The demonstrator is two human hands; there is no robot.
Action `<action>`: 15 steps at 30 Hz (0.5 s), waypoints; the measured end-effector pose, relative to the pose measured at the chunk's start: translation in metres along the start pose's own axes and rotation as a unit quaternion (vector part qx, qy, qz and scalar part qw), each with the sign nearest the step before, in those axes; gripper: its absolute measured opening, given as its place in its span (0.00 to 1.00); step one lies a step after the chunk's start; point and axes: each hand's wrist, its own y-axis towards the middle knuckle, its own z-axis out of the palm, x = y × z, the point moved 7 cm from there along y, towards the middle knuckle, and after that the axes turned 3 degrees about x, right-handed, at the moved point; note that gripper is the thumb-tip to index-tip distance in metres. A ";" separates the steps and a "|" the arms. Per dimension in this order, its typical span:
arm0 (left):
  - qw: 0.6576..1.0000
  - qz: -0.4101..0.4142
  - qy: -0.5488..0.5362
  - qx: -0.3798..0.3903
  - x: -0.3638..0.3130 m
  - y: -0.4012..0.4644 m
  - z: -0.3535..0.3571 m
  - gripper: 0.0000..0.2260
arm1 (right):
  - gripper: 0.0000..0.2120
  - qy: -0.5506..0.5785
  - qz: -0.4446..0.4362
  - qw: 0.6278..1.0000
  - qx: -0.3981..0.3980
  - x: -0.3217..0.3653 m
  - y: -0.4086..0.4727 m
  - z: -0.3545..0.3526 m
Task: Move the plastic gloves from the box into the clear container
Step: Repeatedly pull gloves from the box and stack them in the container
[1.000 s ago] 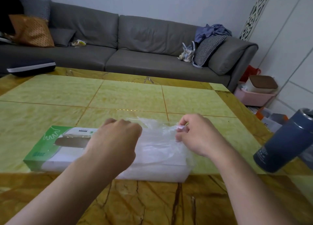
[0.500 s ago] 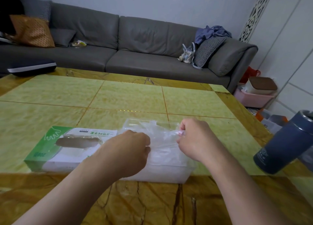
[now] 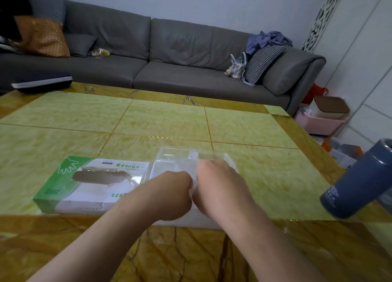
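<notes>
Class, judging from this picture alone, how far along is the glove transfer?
Done: the green-and-white cardboard glove box shows a dark opening. In hand: the left hand and right hand, fingers curled, press thin plastic gloves into the clear plastic container. Left: any gloves remaining in the box, which cannot be seen.

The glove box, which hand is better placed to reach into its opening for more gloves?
Left, probably. The left hand is nearer the glove box, whose opening lies on that side; the right hand would have to cross over it from above the clear container.
</notes>
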 end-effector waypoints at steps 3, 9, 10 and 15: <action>1.000 -0.012 -0.022 0.008 0.007 -0.003 0.000 0.24 | 0.06 -0.020 0.040 0.998 0.049 -0.021 0.006 0.011; 0.986 0.050 0.052 -0.151 -0.018 -0.018 -0.028 0.24 | 0.12 -0.022 0.058 0.993 0.100 -0.029 0.017 0.021; 0.980 0.066 0.079 -0.169 -0.029 -0.021 -0.029 0.21 | 0.15 -0.025 0.052 0.991 0.118 -0.029 0.019 0.024; 0.995 0.012 0.023 -0.099 -0.032 -0.015 -0.007 0.10 | 0.14 -0.040 0.050 0.988 0.143 -0.029 0.020 0.027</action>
